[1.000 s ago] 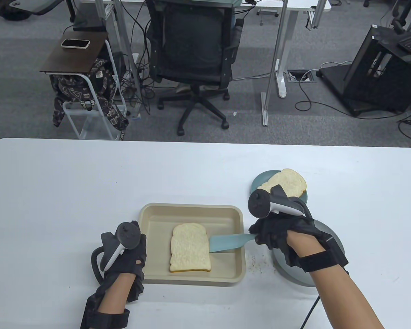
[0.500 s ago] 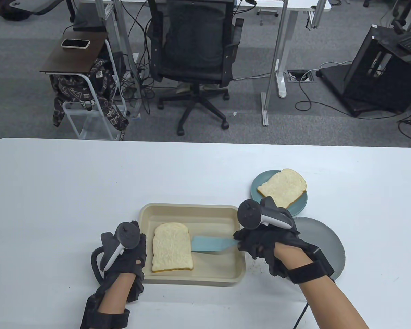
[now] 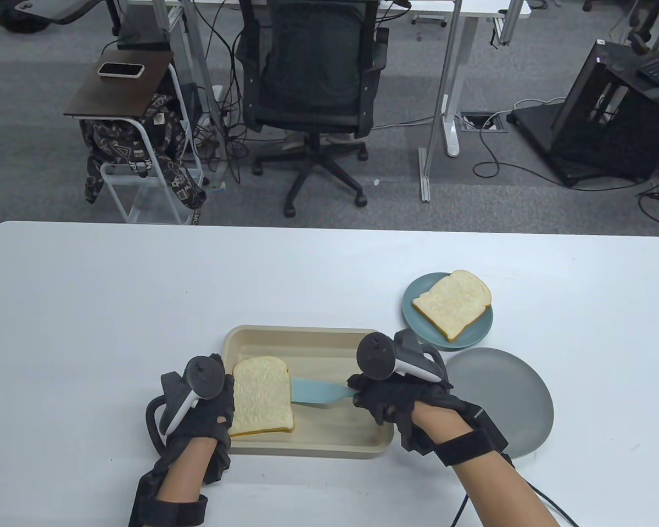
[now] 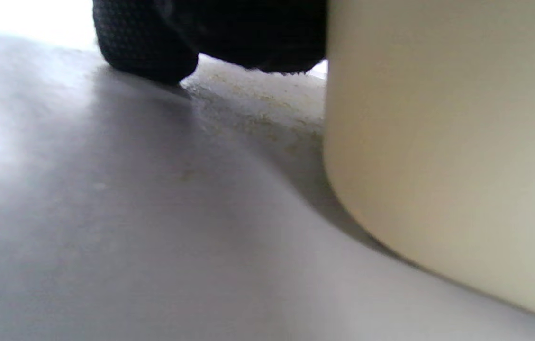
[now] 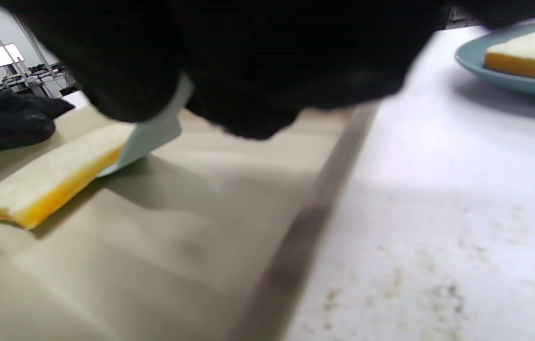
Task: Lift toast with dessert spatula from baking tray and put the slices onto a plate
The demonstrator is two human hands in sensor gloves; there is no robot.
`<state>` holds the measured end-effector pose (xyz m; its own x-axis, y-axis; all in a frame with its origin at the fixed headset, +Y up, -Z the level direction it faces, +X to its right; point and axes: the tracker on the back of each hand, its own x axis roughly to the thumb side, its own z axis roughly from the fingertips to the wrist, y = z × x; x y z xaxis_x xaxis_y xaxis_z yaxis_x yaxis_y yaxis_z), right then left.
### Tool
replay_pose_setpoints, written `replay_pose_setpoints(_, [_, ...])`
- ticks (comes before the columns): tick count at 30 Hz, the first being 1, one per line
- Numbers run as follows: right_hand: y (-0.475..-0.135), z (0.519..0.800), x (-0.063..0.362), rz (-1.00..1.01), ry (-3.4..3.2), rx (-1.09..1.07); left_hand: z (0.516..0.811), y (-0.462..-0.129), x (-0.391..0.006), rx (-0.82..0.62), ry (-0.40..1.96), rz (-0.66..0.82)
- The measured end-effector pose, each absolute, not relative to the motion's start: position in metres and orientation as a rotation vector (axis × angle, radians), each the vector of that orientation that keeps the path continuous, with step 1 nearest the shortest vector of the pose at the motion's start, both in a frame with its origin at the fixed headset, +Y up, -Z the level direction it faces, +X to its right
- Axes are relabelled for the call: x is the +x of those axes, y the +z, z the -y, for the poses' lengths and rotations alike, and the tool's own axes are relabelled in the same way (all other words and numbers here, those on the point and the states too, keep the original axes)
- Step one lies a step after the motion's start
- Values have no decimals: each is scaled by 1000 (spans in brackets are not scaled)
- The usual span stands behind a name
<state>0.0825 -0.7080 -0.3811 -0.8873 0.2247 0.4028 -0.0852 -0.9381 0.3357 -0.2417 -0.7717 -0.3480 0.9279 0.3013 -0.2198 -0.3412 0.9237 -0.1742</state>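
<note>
A beige baking tray (image 3: 307,331) sits near the table's front edge. One toast slice (image 3: 262,396) lies in it, pushed up to the left wall. My right hand (image 3: 371,398) grips the handle of a light blue dessert spatula (image 3: 316,392). The blade tip sits at the slice's right edge and slightly under it, as the right wrist view shows for spatula (image 5: 151,137) and toast (image 5: 44,180). My left hand (image 3: 211,407) holds the tray's left rim, with a fingertip (image 4: 144,42) on the table beside the tray wall (image 4: 438,142). A second slice (image 3: 453,303) lies on the teal plate (image 3: 413,290).
A grey plate (image 3: 502,403) lies right of the tray, just behind my right forearm. Crumbs speckle the table between tray and plates. The teal plate (image 5: 476,66) stands beyond the tray's right corner. An office chair and desks stand past the far edge.
My right hand has slid the spatula leftward across the tray, pushing the toast from the middle to the left wall. The left hand has stayed at the rim.
</note>
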Motion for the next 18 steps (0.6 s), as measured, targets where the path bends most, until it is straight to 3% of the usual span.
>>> replay_pose_setpoints(18, [-371,723,38,-406,2825,650,772,-348,-242,-212,334,-191])
